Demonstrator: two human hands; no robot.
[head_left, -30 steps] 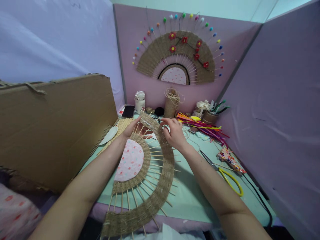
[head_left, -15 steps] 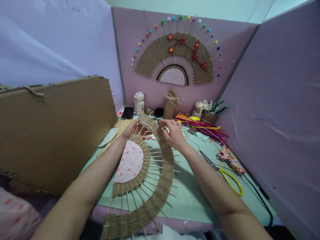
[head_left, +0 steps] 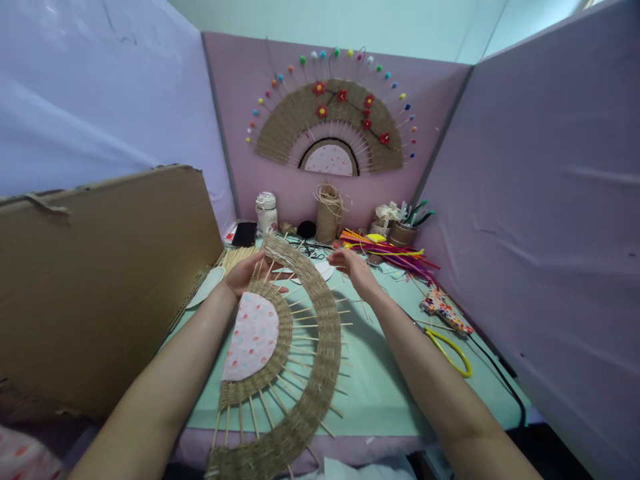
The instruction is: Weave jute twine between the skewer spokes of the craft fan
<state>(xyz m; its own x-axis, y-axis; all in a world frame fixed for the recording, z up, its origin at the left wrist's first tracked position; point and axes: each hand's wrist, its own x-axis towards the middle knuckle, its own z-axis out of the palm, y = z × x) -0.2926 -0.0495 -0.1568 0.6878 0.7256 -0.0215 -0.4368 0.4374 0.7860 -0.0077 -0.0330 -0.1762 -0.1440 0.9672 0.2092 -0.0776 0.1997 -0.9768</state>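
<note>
A half-round woven fan stands tilted over the table, with thin wooden sticks fanning out between its inner and outer twine bands. Dotted pink-white fabric covers its core. My left hand grips the fan's upper end from behind, and part of its fingers shows between the sticks. Off the outer band, to its right, my right hand hovers with fingers stretched and nothing visible in them. A white disc lies on the table behind the fan.
A finished fan with red flowers hangs on the back panel. Below stand a twine spool and a white bottle. Pipe cleaners, yellow-handled scissors and a patterned glue gun lie right. Cardboard walls the left.
My right hand has let go of the fan's outer band and moved right, its fingers straightening. My left hand still holds the fan. The whole view has shifted slightly.
</note>
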